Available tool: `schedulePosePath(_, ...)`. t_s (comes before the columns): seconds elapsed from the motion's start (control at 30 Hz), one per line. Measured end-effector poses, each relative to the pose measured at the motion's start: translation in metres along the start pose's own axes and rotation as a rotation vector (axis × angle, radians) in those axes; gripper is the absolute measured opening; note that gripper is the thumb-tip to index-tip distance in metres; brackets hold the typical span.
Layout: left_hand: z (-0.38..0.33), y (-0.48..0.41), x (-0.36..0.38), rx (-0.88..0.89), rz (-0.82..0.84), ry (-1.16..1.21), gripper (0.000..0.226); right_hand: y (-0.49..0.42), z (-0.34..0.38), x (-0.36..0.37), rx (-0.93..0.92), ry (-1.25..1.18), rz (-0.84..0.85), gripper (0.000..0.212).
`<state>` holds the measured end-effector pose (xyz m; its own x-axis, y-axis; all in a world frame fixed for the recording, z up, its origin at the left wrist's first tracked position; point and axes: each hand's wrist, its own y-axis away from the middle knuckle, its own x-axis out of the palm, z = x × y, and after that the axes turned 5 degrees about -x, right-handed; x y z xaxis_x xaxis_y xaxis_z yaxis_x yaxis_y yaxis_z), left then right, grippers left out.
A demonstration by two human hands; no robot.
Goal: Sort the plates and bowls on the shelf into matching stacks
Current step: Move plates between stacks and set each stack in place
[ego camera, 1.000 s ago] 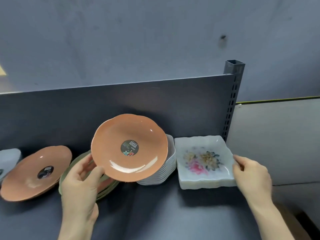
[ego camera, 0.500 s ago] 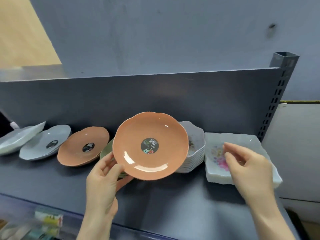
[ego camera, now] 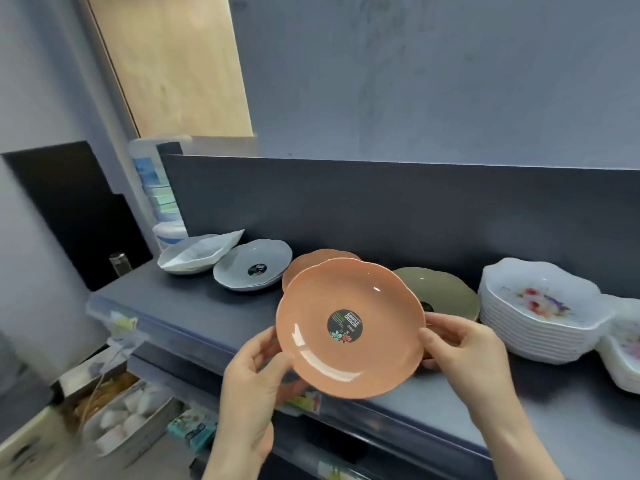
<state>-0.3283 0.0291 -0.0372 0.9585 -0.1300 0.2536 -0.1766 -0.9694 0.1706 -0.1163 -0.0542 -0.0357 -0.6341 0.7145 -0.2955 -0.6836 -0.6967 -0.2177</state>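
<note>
On the dark shelf [ego camera: 194,303]: stack of white floral bowls [ego camera: 540,306] at right; olive-green plate [ego camera: 443,289] just beside it; a resting orange plate [ego camera: 311,260] left of that, mostly hidden; then a grey-blue plate [ego camera: 252,268] and a white angular dish [ego camera: 197,254].

Held orange plate [ego camera: 349,355]: in the air above the shelf's front edge, face tilted toward the camera, in front of the resting orange plate.

Left hand [ego camera: 249,375]: thumb on the lower-left rim, fingers curled behind, pinching. Right hand [ego camera: 464,351]: thumb on the right rim, fingers behind, likewise pinching.

Round sticker [ego camera: 344,325] at plate centre.

Handling estimate: glossy surface, so probably slick; rigid, shallow, looks light. Material not determinable, so treat as chip-prone. The scalloped rim offers purchase; opposite rim points are the sensible hold. Likely destination: the matching orange plate.
</note>
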Motion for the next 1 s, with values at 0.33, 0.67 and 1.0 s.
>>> schedulePosePath(0.33,-0.010,-0.036,-0.106,-0.059,-0.018,-0.023,0.030,0.039,0.026,0.112,0.101,0.114,0.037,0.046)
schedulePosePath(0.67,-0.013,-0.104,-0.085,-0.104,0.139,-0.128,0.034,-0.015,0.017,0.128,0.166,0.045,-0.158,0.033)
schedulePosePath(1.0,-0.050,-0.206,-0.042,0.050,0.207,-0.370,0.032,-0.122,0.011,0.129,0.129,0.159,-0.318,0.032)
